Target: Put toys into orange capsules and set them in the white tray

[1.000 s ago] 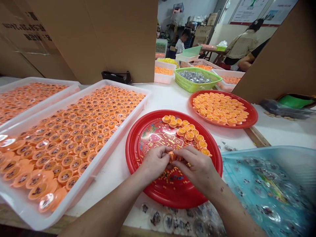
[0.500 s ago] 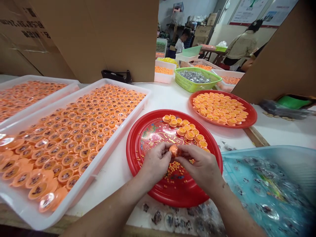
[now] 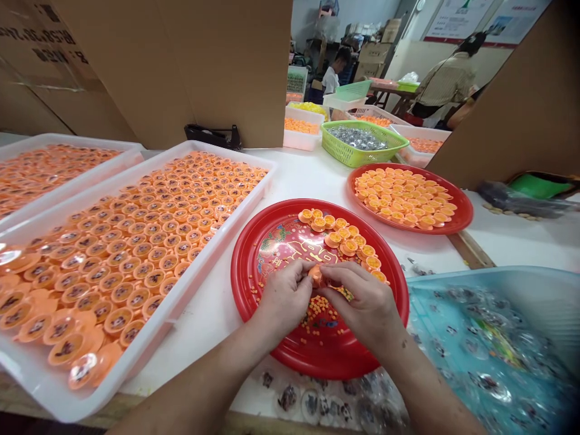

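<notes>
On the white counter (image 3: 203, 353), a red plastic plate (image 3: 241, 284) lies beneath the left hand (image 3: 285, 299) and right hand (image 3: 362, 308). Their fingers (image 3: 301, 270) pinch together on a small, round orange plastic capsule (image 3: 316, 277), partly hidden, above the plate. Tiny orange beads (image 3: 321, 317) lie scattered below.

Held capsule (image 3: 316, 277): glossy orange.
Red plastic plate (image 3: 241, 270): bright red rim; pink centre printed with gold characters and green flourishes.
Loose beads (image 3: 322, 318): orange-yellow.
White plastic tray (image 3: 209, 258): plain white.
Tray capsules (image 3: 154, 279): orange, dark printed centres.
Lattice basket (image 3: 341, 153): lime green, holding silvery contents.
Plastic bin (image 3: 498, 277): pale turquoise.
</notes>
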`<act>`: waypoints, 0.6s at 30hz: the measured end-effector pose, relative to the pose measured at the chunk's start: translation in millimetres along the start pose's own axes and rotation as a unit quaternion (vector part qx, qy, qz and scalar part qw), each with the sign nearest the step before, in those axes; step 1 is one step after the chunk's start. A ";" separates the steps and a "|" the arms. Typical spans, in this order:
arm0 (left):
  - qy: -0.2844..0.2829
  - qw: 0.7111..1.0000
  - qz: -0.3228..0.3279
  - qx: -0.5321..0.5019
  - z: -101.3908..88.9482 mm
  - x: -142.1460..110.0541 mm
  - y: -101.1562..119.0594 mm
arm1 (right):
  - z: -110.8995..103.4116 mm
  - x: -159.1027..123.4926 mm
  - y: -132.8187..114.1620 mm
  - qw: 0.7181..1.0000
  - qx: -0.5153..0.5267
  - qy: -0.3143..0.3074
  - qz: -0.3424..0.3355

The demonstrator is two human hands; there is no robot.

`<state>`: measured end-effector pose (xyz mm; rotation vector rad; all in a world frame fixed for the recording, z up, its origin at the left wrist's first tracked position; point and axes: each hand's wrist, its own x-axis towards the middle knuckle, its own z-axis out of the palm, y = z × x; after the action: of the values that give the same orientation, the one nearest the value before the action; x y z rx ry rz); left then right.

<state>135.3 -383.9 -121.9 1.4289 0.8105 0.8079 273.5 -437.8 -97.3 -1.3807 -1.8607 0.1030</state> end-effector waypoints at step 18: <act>0.017 0.998 0.047 0.047 -2.9 -4.7 6.3 | 1.4 -1.7 7.1 0.998 0.013 0.026 0.052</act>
<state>130.5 -386.5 -115.6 1.5489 0.8216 0.8780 278.2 -435.8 -102.7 -1.4497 -1.7399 0.1422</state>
